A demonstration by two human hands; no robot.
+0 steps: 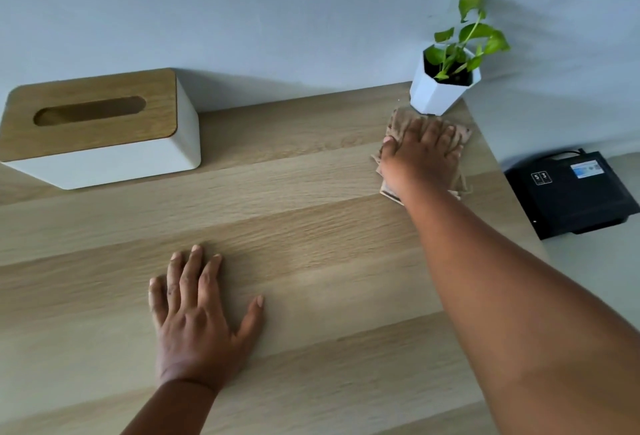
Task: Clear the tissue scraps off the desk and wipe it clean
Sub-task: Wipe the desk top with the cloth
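Currently your right hand [420,154] lies flat on the tan cloth [401,123], fingers straight and spread, pressing it to the counter [311,213]. No curl round the fabric: the grip is apart, palm down. Cloth edges show beyond the fingertips and beside the wrist, folded and rumpled.

Just past that grip, touching or nearly touching the cloth's far edge, stands a white faceted pot [440,92] with a green plant [467,33], against the wall. Off the counter edge, to the grip's right, a black device [571,192] sits lower down.

Your left hand [197,317] rests flat on bare wood, well apart from the cloth, fingers straight, thumb splayed, holding nothing. Beyond it and further left, a white tissue box [100,130] with a wooden slotted lid.
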